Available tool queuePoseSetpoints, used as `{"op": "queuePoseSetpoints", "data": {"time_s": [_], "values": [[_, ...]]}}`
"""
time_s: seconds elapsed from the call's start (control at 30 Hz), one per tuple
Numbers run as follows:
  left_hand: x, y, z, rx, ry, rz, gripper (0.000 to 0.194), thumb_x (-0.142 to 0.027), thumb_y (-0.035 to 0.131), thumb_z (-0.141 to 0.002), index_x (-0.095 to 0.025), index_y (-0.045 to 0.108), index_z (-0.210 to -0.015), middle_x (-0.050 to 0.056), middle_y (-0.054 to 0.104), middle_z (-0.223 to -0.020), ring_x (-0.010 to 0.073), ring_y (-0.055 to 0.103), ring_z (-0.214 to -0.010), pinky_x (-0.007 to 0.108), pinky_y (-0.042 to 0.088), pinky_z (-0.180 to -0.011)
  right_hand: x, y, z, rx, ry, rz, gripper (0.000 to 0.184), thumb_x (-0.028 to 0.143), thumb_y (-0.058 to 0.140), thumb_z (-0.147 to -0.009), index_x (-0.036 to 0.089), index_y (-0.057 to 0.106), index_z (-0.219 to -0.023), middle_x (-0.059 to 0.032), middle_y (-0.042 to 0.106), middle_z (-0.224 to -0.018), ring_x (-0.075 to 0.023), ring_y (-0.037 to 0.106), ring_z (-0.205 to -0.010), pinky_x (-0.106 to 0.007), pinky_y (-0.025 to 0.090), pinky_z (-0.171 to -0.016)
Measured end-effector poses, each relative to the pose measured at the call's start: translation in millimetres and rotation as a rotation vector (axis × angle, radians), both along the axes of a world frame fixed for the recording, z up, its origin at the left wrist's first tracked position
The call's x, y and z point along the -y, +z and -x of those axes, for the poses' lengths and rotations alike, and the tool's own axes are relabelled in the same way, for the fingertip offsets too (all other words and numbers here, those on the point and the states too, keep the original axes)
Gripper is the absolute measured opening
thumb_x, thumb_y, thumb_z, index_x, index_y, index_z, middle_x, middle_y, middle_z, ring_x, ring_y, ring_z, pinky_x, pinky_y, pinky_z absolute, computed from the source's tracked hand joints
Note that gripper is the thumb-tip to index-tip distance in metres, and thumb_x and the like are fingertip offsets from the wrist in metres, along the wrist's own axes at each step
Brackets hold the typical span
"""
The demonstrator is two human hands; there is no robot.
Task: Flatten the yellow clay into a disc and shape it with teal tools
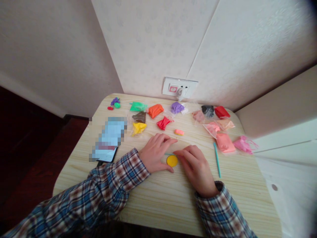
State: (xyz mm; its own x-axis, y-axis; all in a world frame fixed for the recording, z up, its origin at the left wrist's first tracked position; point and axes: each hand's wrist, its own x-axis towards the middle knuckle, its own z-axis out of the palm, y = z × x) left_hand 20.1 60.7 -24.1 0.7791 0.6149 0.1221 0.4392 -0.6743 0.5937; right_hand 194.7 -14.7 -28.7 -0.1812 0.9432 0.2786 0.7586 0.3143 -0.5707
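Note:
A flat, round yellow clay disc (172, 161) lies on the light wood-grain table between my hands. My left hand (156, 153) rests to its left, thumb and fingers spread apart, with the thumb by the disc's lower left edge. Whether the thumb touches it I cannot tell. On the right, my right hand (196, 168) pinches a thin teal stick tool (169, 154) just above the disc's far edge. Most of that tool is hidden by my fingers. A small pink and yellow clay piece (179, 132) sits beyond my hands.
Several bags of coloured clay line the back, among them yellow (139, 128), red (163, 123) and coral (225, 142). A teal tool (217, 160) lies at right. A phone (110, 140) lies at left, with small clay fruit shapes (115, 103) behind it. A wall socket (180, 88) is behind.

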Motion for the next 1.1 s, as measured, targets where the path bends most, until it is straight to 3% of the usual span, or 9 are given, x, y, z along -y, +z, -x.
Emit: {"op": "queuePoseSetpoints", "data": {"time_s": [0.13,0.37,0.57,0.77,0.97,1.1], "values": [[-3.0,-2.1,3.7,0.016,-0.033,-0.003,0.082,-0.044,0.078,-0.06,-0.015,0.039,-0.125,0.01,0.045,-0.112,0.0265,0.042,-0.105,0.042,0.038,-0.093,2.0,-1.4,-7.2,0.001,-0.076,-0.03,0.019,0.015,0.044,-0.088,0.02,0.061,-0.093,-0.0046,0.055,-0.079,-0.0181,0.047,-0.077,-0.033,0.04,-0.066],[-1.5,-0.2,0.8,-0.007,-0.011,-0.015,0.08,-0.048,0.077,-0.06,-0.015,0.041,-0.124,0.01,0.044,-0.113,0.027,0.042,-0.104,0.043,0.038,-0.093,0.4,0.4,1.5,0.003,0.036,0.019,0.019,0.014,0.046,-0.087,0.02,0.062,-0.094,-0.0045,0.053,-0.079,-0.0186,0.047,-0.078,-0.033,0.04,-0.065],[-3.1,1.1,2.3,0.007,-0.001,0.009,0.086,-0.046,0.08,-0.056,-0.014,0.039,-0.125,0.011,0.044,-0.111,0.0264,0.042,-0.104,0.042,0.038,-0.093,3.6,-1.6,-5.0,-0.002,-0.056,-0.026,0.018,0.014,0.046,-0.087,0.019,0.062,-0.091,-0.0042,0.054,-0.077,-0.0177,0.048,-0.076,-0.033,0.039,-0.065],[-0.7,1.0,1.1,-0.001,0.004,-0.02,0.085,-0.049,0.078,-0.058,-0.014,0.038,-0.125,0.01,0.044,-0.112,0.0272,0.041,-0.104,0.043,0.038,-0.093,1.9,-0.2,2.4,-0.002,0.021,0.024,0.019,0.016,0.045,-0.088,0.02,0.062,-0.095,-0.0045,0.053,-0.078,-0.0178,0.047,-0.077,-0.032,0.04,-0.066],[-2.5,1.9,2.4,-0.011,-0.006,-0.016,0.087,-0.045,0.08,-0.057,-0.012,0.038,-0.126,0.011,0.044,-0.112,0.0262,0.042,-0.103,0.042,0.038,-0.093,3.5,-1.9,-5.1,-0.024,-0.072,-0.019,0.018,0.014,0.045,-0.087,0.02,0.062,-0.091,-0.004,0.054,-0.077,-0.0173,0.047,-0.076,-0.032,0.04,-0.065],[-1.8,2.2,1.6,-0.02,0.0,-0.022,0.089,-0.048,0.08,-0.055,-0.012,0.039,-0.125,0.011,0.044,-0.112,0.0263,0.042,-0.103,0.041,0.038,-0.093,2.6,-0.8,0.4,-0.052,-0.015,0.018,0.018,0.014,0.046,-0.087,0.02,0.062,-0.092,-0.0042,0.053,-0.078,-0.0175,0.047,-0.077,-0.032,0.041,-0.065]]}}
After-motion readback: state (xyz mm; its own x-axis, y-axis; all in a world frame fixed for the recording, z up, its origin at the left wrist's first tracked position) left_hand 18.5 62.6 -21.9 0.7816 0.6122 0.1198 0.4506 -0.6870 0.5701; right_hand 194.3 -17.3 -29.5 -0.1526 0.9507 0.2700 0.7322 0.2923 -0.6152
